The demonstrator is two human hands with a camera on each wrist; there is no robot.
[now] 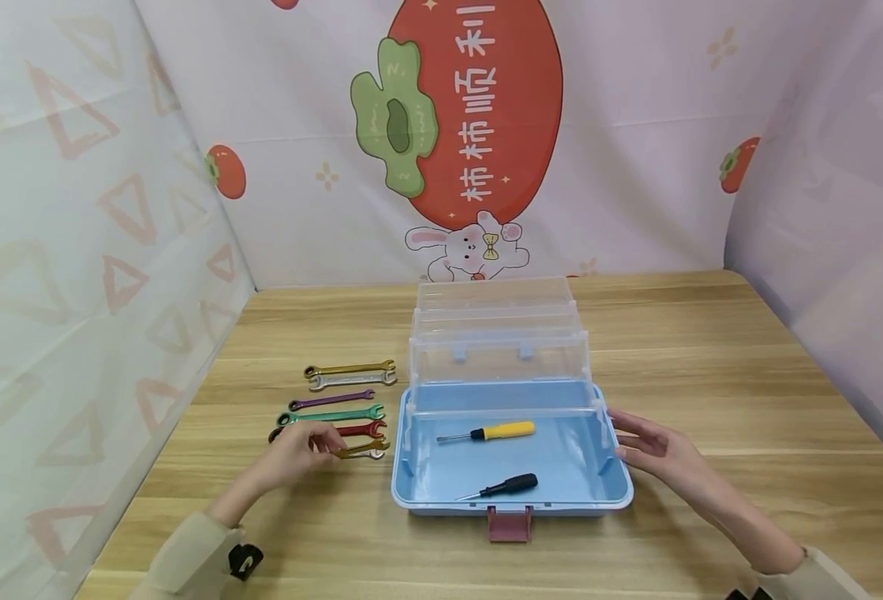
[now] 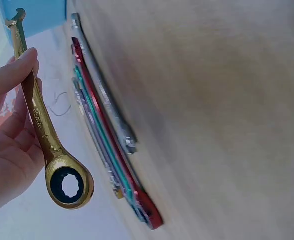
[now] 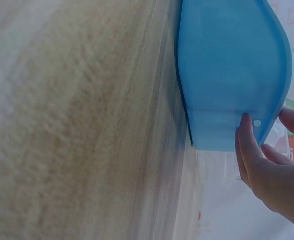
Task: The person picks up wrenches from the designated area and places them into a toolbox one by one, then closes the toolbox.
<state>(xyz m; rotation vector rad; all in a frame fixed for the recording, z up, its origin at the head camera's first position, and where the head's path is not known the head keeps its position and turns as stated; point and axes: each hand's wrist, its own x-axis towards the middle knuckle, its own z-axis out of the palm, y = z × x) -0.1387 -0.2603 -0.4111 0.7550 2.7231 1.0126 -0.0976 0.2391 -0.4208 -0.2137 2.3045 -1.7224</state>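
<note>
My left hand (image 1: 297, 454) pinches a gold ratchet wrench (image 2: 41, 117) between thumb and fingers, its ring end pointing down in the left wrist view. Under and behind it lie a silver wrench (image 2: 104, 90), a red wrench (image 1: 362, 430), a green wrench (image 1: 332, 416) and a purple wrench (image 1: 332, 401). At the right end of the blue toolbox (image 1: 512, 506), my right hand (image 1: 670, 454) holds the rim, with fingers against the outer wall (image 3: 221, 75). Inside the toolbox are a yellow screwdriver (image 1: 509, 430) and a black screwdriver (image 1: 515, 483).
The toolbox's clear lid (image 1: 497, 358) stands raised at the back. A pink latch (image 1: 509, 527) hangs from the front. Farther back at left lie another gold wrench (image 1: 351, 368) and a silver double-ended wrench (image 1: 351, 381). Printed cloth (image 1: 636, 167) surrounds the wooden table (image 1: 749, 375).
</note>
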